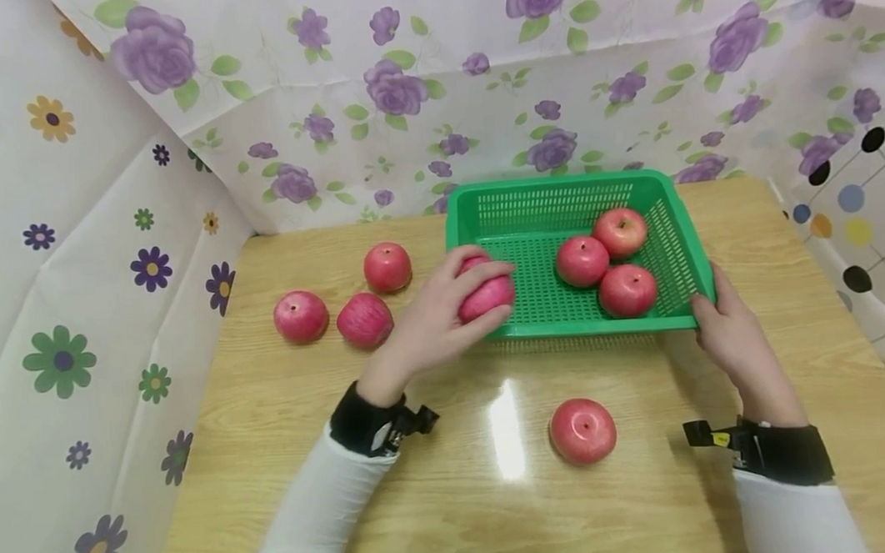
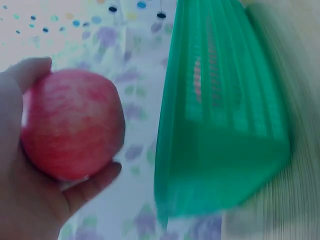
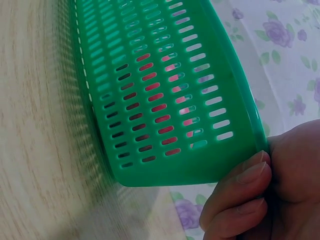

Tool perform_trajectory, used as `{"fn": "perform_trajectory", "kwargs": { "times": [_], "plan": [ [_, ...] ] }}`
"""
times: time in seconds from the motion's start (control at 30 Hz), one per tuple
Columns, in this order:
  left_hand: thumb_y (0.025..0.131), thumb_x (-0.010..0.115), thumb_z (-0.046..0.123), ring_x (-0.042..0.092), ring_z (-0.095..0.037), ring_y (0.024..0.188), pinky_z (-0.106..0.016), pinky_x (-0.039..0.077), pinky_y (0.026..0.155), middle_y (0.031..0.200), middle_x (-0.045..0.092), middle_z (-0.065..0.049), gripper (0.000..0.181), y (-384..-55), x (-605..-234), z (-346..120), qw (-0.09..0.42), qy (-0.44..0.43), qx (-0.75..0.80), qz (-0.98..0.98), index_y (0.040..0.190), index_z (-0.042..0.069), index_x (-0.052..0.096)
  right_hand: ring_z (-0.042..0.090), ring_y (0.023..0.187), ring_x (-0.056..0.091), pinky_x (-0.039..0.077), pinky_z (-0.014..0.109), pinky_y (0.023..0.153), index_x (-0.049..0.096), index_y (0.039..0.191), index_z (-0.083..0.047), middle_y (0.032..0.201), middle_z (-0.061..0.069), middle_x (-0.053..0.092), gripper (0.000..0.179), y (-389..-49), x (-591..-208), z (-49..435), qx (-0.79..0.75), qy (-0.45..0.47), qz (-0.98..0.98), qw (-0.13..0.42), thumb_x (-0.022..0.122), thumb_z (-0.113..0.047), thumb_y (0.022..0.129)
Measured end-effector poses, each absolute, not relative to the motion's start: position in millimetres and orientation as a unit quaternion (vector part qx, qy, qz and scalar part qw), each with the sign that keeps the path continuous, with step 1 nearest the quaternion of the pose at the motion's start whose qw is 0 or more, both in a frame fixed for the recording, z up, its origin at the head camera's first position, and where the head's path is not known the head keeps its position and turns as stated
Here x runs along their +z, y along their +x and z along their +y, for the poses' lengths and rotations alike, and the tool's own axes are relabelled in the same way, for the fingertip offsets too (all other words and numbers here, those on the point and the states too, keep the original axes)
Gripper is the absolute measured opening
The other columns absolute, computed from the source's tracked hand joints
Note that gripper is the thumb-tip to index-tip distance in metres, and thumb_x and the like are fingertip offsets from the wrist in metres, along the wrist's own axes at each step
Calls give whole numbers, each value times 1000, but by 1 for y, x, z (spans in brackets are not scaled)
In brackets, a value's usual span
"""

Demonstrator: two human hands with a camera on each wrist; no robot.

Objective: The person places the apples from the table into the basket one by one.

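Note:
My left hand [image 1: 444, 310] grips a red apple [image 1: 489, 297] over the left end of a green plastic basket [image 1: 580, 328]. In the left wrist view, the held apple [image 2: 75, 125] is above the level of the basket's rim, with fingers and thumb around it. My right hand [image 1: 734, 336] holds the basket's right front corner; in the right wrist view its fingers [image 3: 245, 185] curl at the rim. Inside the basket, toward its right side, sit three red apples, one nearest the front [image 1: 628, 290].
On the wooden table [image 1: 454, 501], three more apples lie left of the basket, one of them at the far left [image 1: 301, 316]. Another apple [image 1: 582, 431] rests in front of the basket. A flowered cloth [image 1: 405, 128] hangs behind the table.

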State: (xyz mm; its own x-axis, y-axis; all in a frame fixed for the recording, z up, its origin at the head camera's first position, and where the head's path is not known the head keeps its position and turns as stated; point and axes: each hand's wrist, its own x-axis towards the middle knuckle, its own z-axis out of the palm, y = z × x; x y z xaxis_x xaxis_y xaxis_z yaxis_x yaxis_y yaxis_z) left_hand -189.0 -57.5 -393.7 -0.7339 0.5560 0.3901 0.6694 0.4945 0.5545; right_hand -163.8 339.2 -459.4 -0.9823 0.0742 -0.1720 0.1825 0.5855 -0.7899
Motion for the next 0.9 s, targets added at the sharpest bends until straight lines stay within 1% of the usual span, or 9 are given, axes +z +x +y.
{"fn": "perform_trajectory", "kwargs": {
  "times": [0.1,0.17,0.23,0.4,0.5,0.67,0.9],
  "plan": [
    [95,57,55,45,-12,113,-32,51,85,135,42,-3,48,-194,-394,-31,72,-343,-324,-879,134,28,56,17,62,48,44,30,51,-3,159,-29,119,21,47,58,-164,-459,341,-450,76,888,60,22,-38,108],
    [95,54,59,45,-11,112,-30,50,84,134,43,-3,49,-197,-395,-15,56,-324,-309,-892,134,30,55,18,63,48,44,30,51,-4,159,-29,121,22,46,59,-164,-458,341,-450,77,888,59,22,-38,107],
    [94,53,59,44,-11,111,-28,50,82,132,43,-2,49,-200,-397,-1,37,-303,-307,-901,134,31,54,18,64,48,44,30,52,-3,159,-29,122,22,46,59,-164,-458,340,-449,77,889,58,22,-38,107],
    [90,57,49,43,-11,108,-27,50,73,126,45,1,47,-207,-403,29,-4,-260,-309,-915,134,31,52,21,67,49,45,30,53,-2,160,-29,126,23,44,59,-163,-457,339,-444,80,891,56,23,-39,107],
    [87,59,44,42,-12,107,-29,50,69,125,44,-1,52,-210,-407,43,-31,-245,-299,-922,136,32,50,23,68,50,45,31,53,-3,160,-28,125,23,45,59,-163,-457,337,-442,82,892,56,22,-39,107],
    [88,58,44,40,-16,109,-32,50,72,130,40,-6,57,-216,-416,61,-69,-241,-264,-931,143,31,45,22,68,49,44,31,53,-3,160,-28,126,23,44,59,-163,-459,338,-440,83,892,53,22,-40,107],
    [89,58,43,40,-18,110,-34,51,75,134,39,-10,61,-220,-423,76,-97,-238,-221,-941,147,29,43,21,66,48,43,31,52,-2,160,-29,124,21,46,59,-163,-460,339,-439,87,893,53,22,-40,107]
  ]
}}
